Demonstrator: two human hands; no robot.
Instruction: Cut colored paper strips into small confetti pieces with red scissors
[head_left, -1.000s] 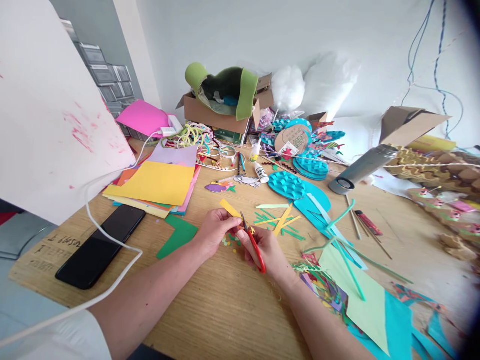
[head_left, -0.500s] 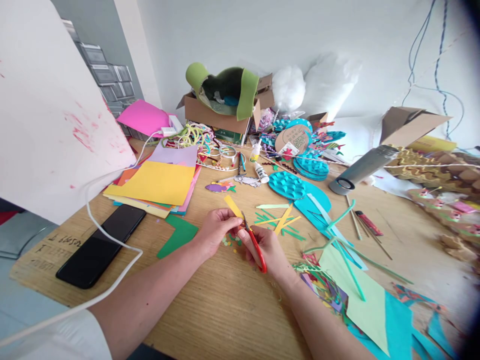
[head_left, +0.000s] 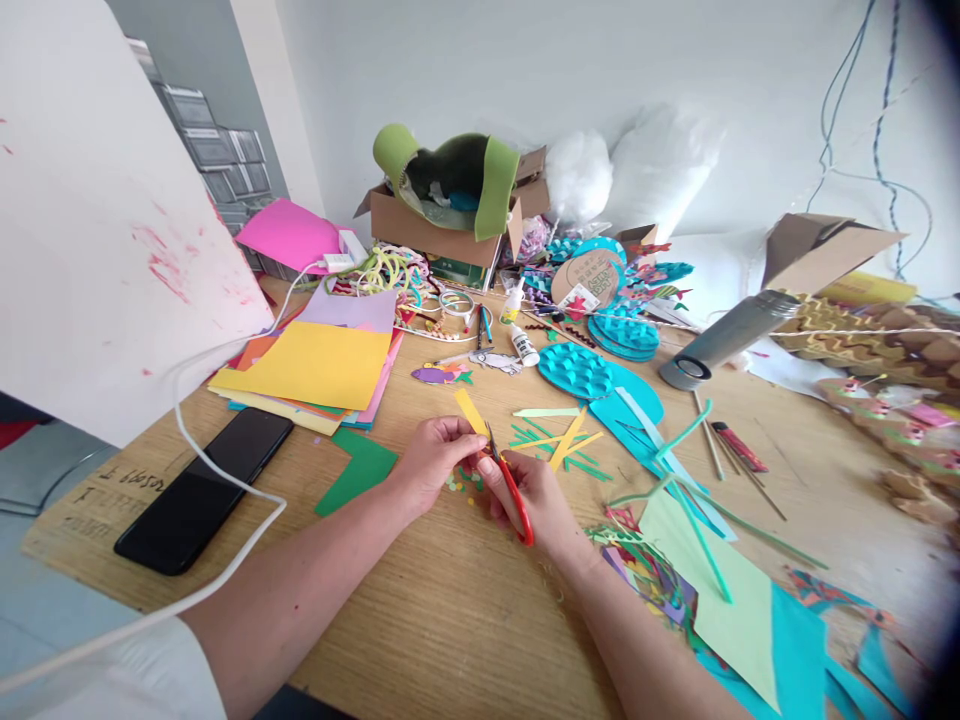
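Observation:
Near the middle of the table, my left hand (head_left: 435, 460) pinches a yellow paper strip (head_left: 470, 411), whose free end sticks out away from me. My right hand (head_left: 525, 495) is closed round red-handled scissors (head_left: 517, 500). The blades meet the strip close to my left fingertips, and my fingers partly hide the cut. Small green and yellow paper bits (head_left: 466, 482) lie on the table beneath my hands. Just to the right are thin green strips (head_left: 589, 466) and several yellow strips (head_left: 568, 438). A folded green paper piece (head_left: 354, 472) lies left of my left hand.
Left are stacked coloured paper (head_left: 322, 365), a phone (head_left: 204, 490) and a white cable (head_left: 262, 497) crossing above my left forearm. Glue bottles (head_left: 524, 346) and a paper fish (head_left: 439, 375) sit ahead. A metal flask (head_left: 731, 340), blue discs (head_left: 576, 371) and pale green paper (head_left: 720, 590) are right.
Both hands, the strip and the scissors keep nearly the same place. The whole view has shifted very slightly.

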